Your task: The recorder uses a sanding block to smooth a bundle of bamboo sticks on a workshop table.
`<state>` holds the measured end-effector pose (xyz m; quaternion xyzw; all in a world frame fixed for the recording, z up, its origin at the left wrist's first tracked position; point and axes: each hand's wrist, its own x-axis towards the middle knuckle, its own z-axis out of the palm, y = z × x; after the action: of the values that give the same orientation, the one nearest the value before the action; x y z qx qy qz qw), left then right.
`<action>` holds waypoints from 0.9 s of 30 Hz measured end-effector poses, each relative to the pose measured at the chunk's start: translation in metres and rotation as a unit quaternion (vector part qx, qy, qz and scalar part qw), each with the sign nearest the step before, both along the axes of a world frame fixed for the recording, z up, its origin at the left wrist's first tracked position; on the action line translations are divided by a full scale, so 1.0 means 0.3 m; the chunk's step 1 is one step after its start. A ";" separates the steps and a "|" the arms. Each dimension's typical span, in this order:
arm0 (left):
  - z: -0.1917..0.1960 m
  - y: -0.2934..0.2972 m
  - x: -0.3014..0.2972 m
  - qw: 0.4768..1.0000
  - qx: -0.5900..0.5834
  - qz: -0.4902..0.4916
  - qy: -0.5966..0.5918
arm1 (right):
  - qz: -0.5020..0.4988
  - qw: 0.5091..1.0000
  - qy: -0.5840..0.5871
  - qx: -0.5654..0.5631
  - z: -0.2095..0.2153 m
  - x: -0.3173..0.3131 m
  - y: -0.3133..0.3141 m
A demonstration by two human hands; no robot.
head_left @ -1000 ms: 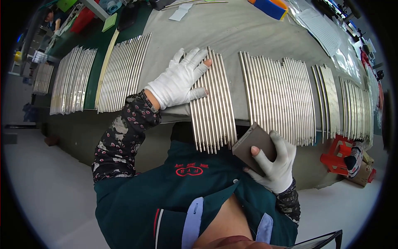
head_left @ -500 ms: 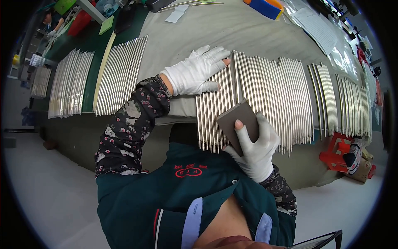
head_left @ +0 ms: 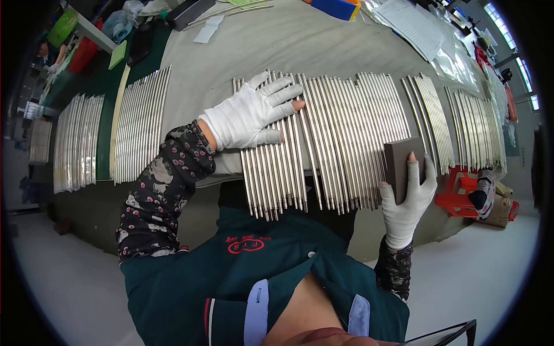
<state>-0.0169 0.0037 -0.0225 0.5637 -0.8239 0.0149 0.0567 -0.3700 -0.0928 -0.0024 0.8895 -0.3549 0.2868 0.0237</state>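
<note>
A row of long, thin, shiny metal rods [head_left: 352,144] lies side by side on the cloth-covered table before me. My left hand [head_left: 248,118], in a white glove with some bare fingertips, lies flat with fingers spread over the upper part of the leftmost rods [head_left: 271,181]. A narrow gap parts these from the larger group. At that group's right end, my right hand [head_left: 407,210], gloved alike, grips a grey-brown rectangular block [head_left: 402,161] between thumb and fingers. The block stands tilted at the near right edge of the rods, and whether it touches them I cannot tell.
More rods [head_left: 433,124] lie to the right, with another bundle [head_left: 476,130] beyond. Leftward are a rod group [head_left: 141,130] and plastic-wrapped rods [head_left: 79,144]. Paper sheets [head_left: 410,26] and a blue-orange object [head_left: 334,8] lie at the back. A red stool [head_left: 456,199] stands below the right edge.
My right hand has carried the block rightward, from over the left rods to the right end of the large group. My left hand stays spread on the rods. The whole view has shifted.
</note>
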 end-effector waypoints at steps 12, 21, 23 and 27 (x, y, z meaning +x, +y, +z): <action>0.037 -0.122 -0.138 0.999 0.009 -0.028 -0.024 | -0.227 0.969 0.097 -0.006 0.007 -0.025 -0.651; 0.161 0.075 -0.099 0.994 0.058 -0.041 0.084 | -0.094 0.968 -0.031 0.231 0.082 -0.087 -0.182; 0.194 0.181 -0.047 0.991 0.079 0.005 0.106 | -0.098 0.961 -0.035 0.256 0.072 -0.160 -0.089; 0.196 0.237 -0.084 0.979 0.196 0.055 0.028 | -0.120 0.902 0.002 0.415 0.030 -0.199 -0.005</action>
<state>-0.0420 0.0747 0.0362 0.6082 -0.7770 -0.1591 -0.0327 -0.4297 -0.0942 0.0066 0.7702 -0.5457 0.1069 -0.3124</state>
